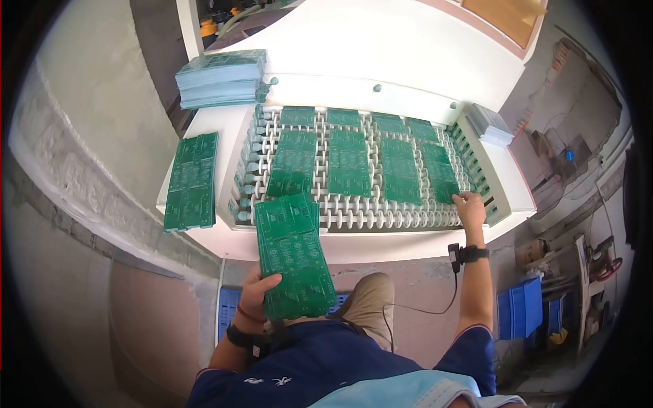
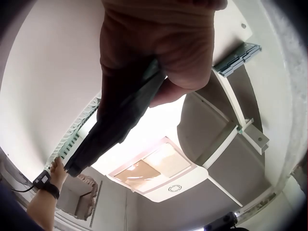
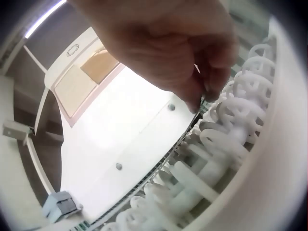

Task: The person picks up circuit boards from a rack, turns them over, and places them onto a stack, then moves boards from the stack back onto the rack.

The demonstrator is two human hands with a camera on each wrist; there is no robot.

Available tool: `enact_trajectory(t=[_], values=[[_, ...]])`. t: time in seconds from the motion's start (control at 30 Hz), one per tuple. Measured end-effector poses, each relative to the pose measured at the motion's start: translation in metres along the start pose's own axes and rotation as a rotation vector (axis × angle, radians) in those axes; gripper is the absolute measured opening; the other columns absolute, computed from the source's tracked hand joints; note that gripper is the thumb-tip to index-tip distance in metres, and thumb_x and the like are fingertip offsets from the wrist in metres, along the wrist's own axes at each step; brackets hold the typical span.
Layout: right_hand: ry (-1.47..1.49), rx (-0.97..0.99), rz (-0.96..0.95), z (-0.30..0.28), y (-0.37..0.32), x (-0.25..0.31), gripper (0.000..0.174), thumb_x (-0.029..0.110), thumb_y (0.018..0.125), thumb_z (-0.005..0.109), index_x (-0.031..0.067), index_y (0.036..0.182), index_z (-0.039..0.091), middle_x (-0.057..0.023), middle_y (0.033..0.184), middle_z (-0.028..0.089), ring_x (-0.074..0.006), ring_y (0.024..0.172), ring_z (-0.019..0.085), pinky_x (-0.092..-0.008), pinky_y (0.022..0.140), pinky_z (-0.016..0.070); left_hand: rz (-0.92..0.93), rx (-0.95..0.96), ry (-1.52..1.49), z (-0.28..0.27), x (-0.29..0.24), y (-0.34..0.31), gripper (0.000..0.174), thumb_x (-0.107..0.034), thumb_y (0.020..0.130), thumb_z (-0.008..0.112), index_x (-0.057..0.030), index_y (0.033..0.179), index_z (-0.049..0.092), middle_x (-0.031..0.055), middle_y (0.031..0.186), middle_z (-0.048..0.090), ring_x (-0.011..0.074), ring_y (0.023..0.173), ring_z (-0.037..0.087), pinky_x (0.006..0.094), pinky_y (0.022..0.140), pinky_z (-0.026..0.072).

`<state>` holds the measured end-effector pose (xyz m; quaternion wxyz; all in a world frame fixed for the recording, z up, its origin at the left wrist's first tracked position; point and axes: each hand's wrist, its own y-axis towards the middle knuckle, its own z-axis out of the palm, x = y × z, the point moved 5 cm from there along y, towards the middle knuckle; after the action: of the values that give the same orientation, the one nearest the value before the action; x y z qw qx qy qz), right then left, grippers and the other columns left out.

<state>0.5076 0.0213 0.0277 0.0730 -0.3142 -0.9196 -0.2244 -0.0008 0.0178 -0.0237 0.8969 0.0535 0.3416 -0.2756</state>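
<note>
My left hand (image 1: 257, 291) grips a stack of green circuit boards (image 1: 294, 262) in front of the machine, thumb on top. In the left wrist view the stack (image 2: 120, 115) shows dark and edge-on below the left hand (image 2: 156, 45). At the right front of the roller bed, my right hand (image 1: 471, 209) pinches the near edge of a green board (image 1: 441, 173) lying on the white rollers. The right wrist view shows the right hand's (image 3: 168, 43) fingertips together over the rollers (image 3: 231, 120). Three more columns of boards (image 1: 348, 163) lie to its left.
A tall stack of boards (image 1: 221, 80) stands at the back left, with another pile (image 1: 192, 180) on the left ledge. A grey stack (image 1: 490, 125) sits at the right. The white machine cover (image 1: 381, 47) rises behind the rollers. Blue bins (image 1: 520, 309) stand at the lower right.
</note>
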Motion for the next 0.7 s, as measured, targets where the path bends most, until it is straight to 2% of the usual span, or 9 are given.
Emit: enact_trajectory(t=[0.07, 0.17, 0.2, 0.23, 0.27, 0.3, 0.37, 0.5, 0.7], values=[[0.088, -0.139, -0.135, -0.024, -0.028, 0.037, 0.026, 0.027, 0.073, 0.067, 0.0029, 0.082, 0.067, -0.0138, 0.079, 0.065, -0.0315, 0.073, 0.061, -0.0364, 0.067, 0.0473, -0.012, -0.022, 0.017, 0.002, -0.001, -0.002, 0.040, -0.005, 0.078, 0.054, 0.0048, 0.116, 0.046, 0.0125, 0.106, 0.057, 0.0203, 0.094, 0.057, 0.0300, 0.082, 0.0467], [0.510, 0.223, -0.143, -0.027, -0.082, 0.091, 0.019, 0.019, 0.077, 0.066, 0.0010, 0.083, 0.066, -0.0125, 0.076, 0.065, -0.0199, 0.065, 0.060, -0.0302, 0.061, 0.0463, -0.019, -0.039, 0.070, 0.001, -0.001, 0.001, 0.039, -0.005, 0.079, 0.055, 0.0042, 0.116, 0.046, 0.0117, 0.106, 0.057, 0.0189, 0.094, 0.057, 0.0293, 0.081, 0.0465], [0.678, 0.376, -0.158, -0.020, -0.108, 0.111, 0.016, 0.014, 0.079, 0.065, 0.0005, 0.087, 0.066, -0.0097, 0.075, 0.065, -0.0119, 0.064, 0.056, -0.0263, 0.058, 0.0452, -0.007, -0.026, 0.103, -0.001, -0.001, 0.003, 0.039, -0.006, 0.079, 0.055, 0.0037, 0.116, 0.045, 0.0113, 0.106, 0.057, 0.0184, 0.094, 0.057, 0.0290, 0.081, 0.0464], [0.736, 0.578, -0.119, -0.009, -0.136, 0.125, 0.019, 0.014, 0.079, 0.065, -0.0008, 0.091, 0.064, -0.0077, 0.076, 0.064, -0.0094, 0.064, 0.057, -0.0248, 0.058, 0.0458, -0.006, -0.049, 0.106, -0.002, 0.000, 0.004, 0.039, -0.006, 0.079, 0.055, 0.0037, 0.116, 0.045, 0.0113, 0.106, 0.057, 0.0184, 0.094, 0.057, 0.0290, 0.081, 0.0464], [0.838, 0.618, -0.293, -0.010, -0.162, 0.149, 0.023, 0.015, 0.080, 0.066, -0.0029, 0.094, 0.063, -0.0079, 0.076, 0.064, -0.0100, 0.063, 0.057, -0.0233, 0.056, 0.0465, -0.022, -0.037, 0.105, 0.000, 0.003, 0.006, 0.039, -0.006, 0.080, 0.055, 0.0031, 0.117, 0.045, 0.0110, 0.107, 0.056, 0.0178, 0.094, 0.057, 0.0288, 0.081, 0.0463], [1.011, 0.878, -0.103, -0.001, -0.187, 0.163, 0.025, 0.015, 0.080, 0.066, -0.0048, 0.095, 0.061, -0.0079, 0.077, 0.064, -0.0102, 0.062, 0.058, -0.0231, 0.056, 0.0475, -0.036, -0.021, 0.104, 0.001, 0.006, 0.007, 0.039, -0.006, 0.081, 0.055, 0.0024, 0.118, 0.044, 0.0108, 0.107, 0.056, 0.0173, 0.095, 0.056, 0.0286, 0.082, 0.0462], [1.154, 1.090, 0.010, 0.010, -0.222, 0.187, 0.021, 0.014, 0.080, 0.066, -0.0030, 0.091, 0.063, -0.0050, 0.067, 0.062, -0.0057, 0.054, 0.055, -0.0180, 0.046, 0.0429, -0.021, -0.029, 0.125, 0.000, 0.011, 0.008, 0.037, -0.006, 0.082, 0.053, 0.0034, 0.117, 0.046, 0.0119, 0.107, 0.057, 0.0183, 0.094, 0.057, 0.0294, 0.081, 0.0471], [1.241, 1.088, 0.038, 0.027, -0.247, 0.203, 0.016, 0.014, 0.081, 0.065, 0.0003, 0.074, 0.062, 0.0018, 0.051, 0.053, -0.0022, 0.042, 0.048, -0.0160, 0.039, 0.0381, -0.032, -0.027, 0.116, -0.002, 0.010, 0.005, 0.038, -0.005, 0.083, 0.053, 0.0013, 0.119, 0.043, 0.0101, 0.108, 0.056, 0.0159, 0.096, 0.056, 0.0283, 0.082, 0.0461], [1.275, 1.130, 0.066, 0.029, -0.260, 0.208, 0.014, 0.012, 0.082, 0.064, 0.0009, 0.074, 0.059, 0.0011, 0.054, 0.054, -0.0027, 0.044, 0.050, -0.0158, 0.039, 0.0377, -0.017, -0.067, 0.080, -0.012, 0.011, 0.002, 0.036, -0.005, 0.084, 0.052, 0.0015, 0.118, 0.043, 0.0106, 0.109, 0.056, 0.0161, 0.095, 0.056, 0.0285, 0.081, 0.0469]])
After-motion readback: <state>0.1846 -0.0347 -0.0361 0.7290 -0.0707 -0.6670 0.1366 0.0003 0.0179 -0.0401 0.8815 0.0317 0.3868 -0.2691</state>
